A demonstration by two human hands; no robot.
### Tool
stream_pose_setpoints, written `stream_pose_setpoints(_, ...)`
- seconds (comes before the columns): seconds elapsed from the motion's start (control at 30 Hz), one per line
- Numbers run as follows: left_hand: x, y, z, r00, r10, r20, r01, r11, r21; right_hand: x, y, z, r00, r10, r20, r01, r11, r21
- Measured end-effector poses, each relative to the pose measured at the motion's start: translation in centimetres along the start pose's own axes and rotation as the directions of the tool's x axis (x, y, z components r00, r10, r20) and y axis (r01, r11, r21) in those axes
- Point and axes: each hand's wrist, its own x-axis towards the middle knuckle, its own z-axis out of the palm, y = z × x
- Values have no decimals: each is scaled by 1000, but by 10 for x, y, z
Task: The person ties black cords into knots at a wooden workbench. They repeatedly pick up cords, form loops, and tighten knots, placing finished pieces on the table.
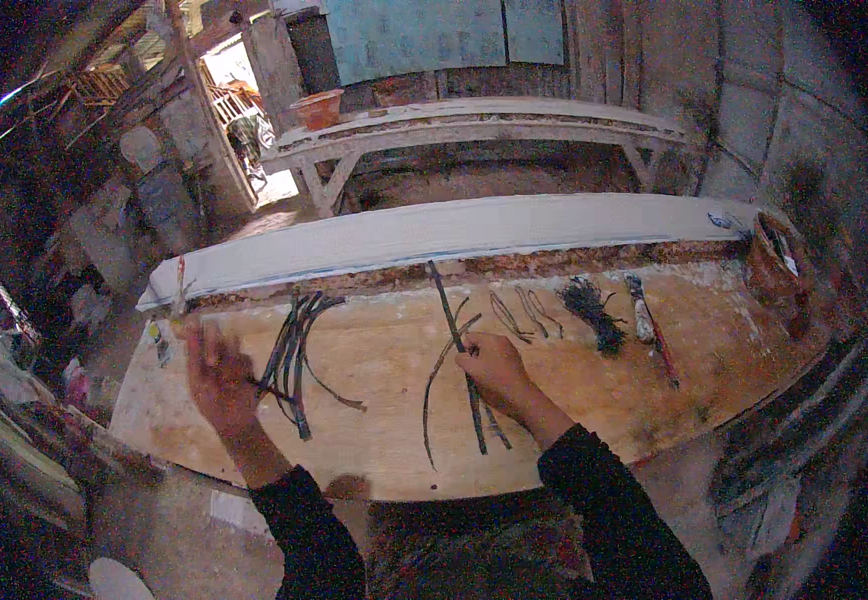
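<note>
My right hand (499,372) is closed around a long, dark flat strip (441,290) that runs upright over the wooden tabletop (384,450). Thinner dark strips, one curved (428,410), lie beside and under that hand. To the left my left hand (219,375) is raised with its fingers stretched out, a little blurred. Nothing shows in its grasp. Close to its thumb lies a loose bundle of dark strips (294,350), some ends fanning out. Right of my right hand are thin bent loops (542,312) and a tangled dark bunch of strands (591,312).
A pale tied bundle (642,312) and a red stick (665,358) lie at the right. A brown pot (776,258) stands at the far right corner. A long white board (454,228) borders the table's back edge. Beyond is a bench (494,132) with an orange pot (318,110).
</note>
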Motion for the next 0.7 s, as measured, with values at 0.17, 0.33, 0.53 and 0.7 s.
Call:
stream_pose_setpoints(0.17, 4, -72, -1, 955, -187, 232, 58, 880, 472, 2, 7, 1, 999, 31, 43, -32, 999, 16)
stream_pose_setpoints(0.33, -27, -148, 12, 866, -147, 477, -297, 616, 729, 11, 4, -3, 973, 218, 79, -230, 861, 454)
stream_pose_setpoints(0.53, -45, -192, -32, 642, -168, 748, -615, 469, 633, 24, 10, -20, 898, 130, 420, -436, 129, 891)
stream_pose_setpoints(0.7, -56, -154, 8, 751, -269, 604, -476, 414, 776, 27, 29, -19, 882, 140, 451, -470, 173, 866)
